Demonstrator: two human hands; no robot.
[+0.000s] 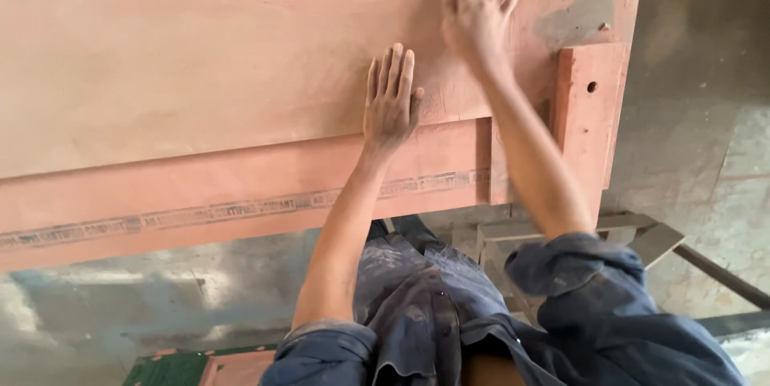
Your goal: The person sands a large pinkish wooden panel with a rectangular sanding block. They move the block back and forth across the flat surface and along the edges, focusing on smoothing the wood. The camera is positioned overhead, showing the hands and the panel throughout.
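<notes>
A large reddish-brown wooden panel (200, 73), coated with primer and dust, fills most of the view and serves as the landmark. Along its lower edge runs a horizontal rail (241, 194) of the same colour with a printed strip, and at the panel's right end stands a short upright post (589, 113) with a small hole. Below the panel lies a dusty concrete floor (706, 153), and under its right end sits a grey metal stand (634, 234). The left hand (391, 101) lies flat on the panel just above the rail, fingers released and held together, grasping nothing. The right hand (477, 9) presses on the panel near its upper edge, blurred, fingers spread and open.
</notes>
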